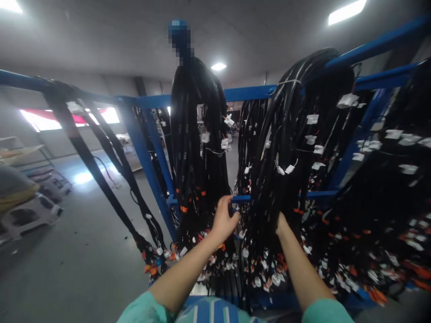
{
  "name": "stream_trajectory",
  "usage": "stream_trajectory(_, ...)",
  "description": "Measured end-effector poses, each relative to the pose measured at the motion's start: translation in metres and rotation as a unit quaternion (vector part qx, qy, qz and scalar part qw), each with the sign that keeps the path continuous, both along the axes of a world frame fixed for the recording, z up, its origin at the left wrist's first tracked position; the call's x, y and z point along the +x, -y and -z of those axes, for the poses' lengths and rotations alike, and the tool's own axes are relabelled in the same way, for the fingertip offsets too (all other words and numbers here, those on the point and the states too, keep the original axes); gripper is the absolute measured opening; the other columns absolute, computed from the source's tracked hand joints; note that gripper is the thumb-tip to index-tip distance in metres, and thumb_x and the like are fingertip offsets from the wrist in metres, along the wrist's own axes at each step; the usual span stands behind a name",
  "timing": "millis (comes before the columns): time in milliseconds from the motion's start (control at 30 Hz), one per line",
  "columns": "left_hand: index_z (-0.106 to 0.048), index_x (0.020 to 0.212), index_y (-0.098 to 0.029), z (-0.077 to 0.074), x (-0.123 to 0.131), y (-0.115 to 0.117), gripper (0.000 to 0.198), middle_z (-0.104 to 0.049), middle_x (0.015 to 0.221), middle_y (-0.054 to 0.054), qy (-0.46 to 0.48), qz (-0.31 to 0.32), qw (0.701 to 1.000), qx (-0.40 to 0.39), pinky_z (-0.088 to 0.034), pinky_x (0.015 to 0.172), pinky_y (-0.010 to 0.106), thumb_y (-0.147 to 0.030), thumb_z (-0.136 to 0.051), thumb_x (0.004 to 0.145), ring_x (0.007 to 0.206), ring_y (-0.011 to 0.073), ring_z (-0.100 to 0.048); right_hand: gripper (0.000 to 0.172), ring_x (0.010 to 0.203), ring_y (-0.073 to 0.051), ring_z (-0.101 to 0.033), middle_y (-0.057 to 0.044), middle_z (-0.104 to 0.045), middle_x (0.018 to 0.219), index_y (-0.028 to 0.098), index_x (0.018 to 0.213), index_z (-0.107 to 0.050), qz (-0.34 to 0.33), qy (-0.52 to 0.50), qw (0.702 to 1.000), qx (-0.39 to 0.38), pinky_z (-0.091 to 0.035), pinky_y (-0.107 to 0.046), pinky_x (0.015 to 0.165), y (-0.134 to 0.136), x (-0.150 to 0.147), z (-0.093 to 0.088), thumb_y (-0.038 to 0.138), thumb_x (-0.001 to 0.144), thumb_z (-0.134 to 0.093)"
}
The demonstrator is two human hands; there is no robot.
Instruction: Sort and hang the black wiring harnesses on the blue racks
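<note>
Centrally hung cables: a left bundle point(183, 143) is hanging just above and beside the left hand; a right bundle point(286, 107) is hanging in front of the right hand.
Left hand point(225, 220): it is half curling at the left bundle's lower right edge, thumb standing apart from the fingers; whether it is gripping a cable, I cannot tell.
Right hand point(280, 221): it is disappearing behind the right bundle, so its opening and hold are not showing.
Blue rail point(242, 198): it is running between the hands, behind the bundles.
Plugs point(269, 278): they are dangling below both hands.
White tags point(312, 119): they are sticking out above the right hand.
Stool point(30, 215): it is standing far left of the left hand.
</note>
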State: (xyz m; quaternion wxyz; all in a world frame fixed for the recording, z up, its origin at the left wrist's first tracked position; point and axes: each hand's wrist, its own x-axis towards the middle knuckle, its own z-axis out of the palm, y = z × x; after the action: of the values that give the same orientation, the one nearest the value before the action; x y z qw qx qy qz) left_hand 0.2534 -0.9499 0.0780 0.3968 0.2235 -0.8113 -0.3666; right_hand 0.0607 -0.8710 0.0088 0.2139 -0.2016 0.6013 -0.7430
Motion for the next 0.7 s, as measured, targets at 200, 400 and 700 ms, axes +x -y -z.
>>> stream_trajectory(200,-0.037,0.125,-0.011,-0.063,-0.025,0.062,0.072,-0.038,0.131,0.020,-0.138,-0.158,0.976,-0.051,-0.026,0.108,0.043,-0.030,-0.070,0.063,0.128,0.0293,-0.034,0.053,0.104,-0.025,-0.060,-0.007,-0.068,0.095,0.019,0.086,-0.064,0.013,0.142,0.988,-0.053,-0.047,-0.031,0.094,-0.011,0.022,0.031,0.065,0.059,-0.062)
stream_trajectory(400,-0.048,0.117,-0.012,-0.093,-0.064,0.104,0.072,-0.058,0.116,0.016,-0.201,-0.030,0.975,0.087,-0.040,0.096,0.040,-0.029,-0.077,0.054,0.109,0.0281,-0.055,0.061,0.129,-0.023,-0.039,-0.001,-0.057,0.125,0.025,0.104,-0.062,-0.021,0.155,0.985,-0.075,-0.028,-0.032,0.110,-0.025,0.037,0.051,0.059,0.054,-0.070)
stream_trajectory(700,-0.063,0.086,-0.010,-0.104,-0.014,0.085,0.039,-0.067,0.080,0.006,-0.180,0.054,0.963,0.195,-0.048,0.073,0.031,-0.019,-0.074,0.050,0.073,0.0188,-0.062,0.068,0.126,-0.025,-0.042,-0.004,-0.056,0.127,0.025,0.111,-0.060,-0.029,0.123,0.990,-0.058,-0.033,-0.038,0.108,-0.032,0.038,0.061,0.064,0.056,-0.065)
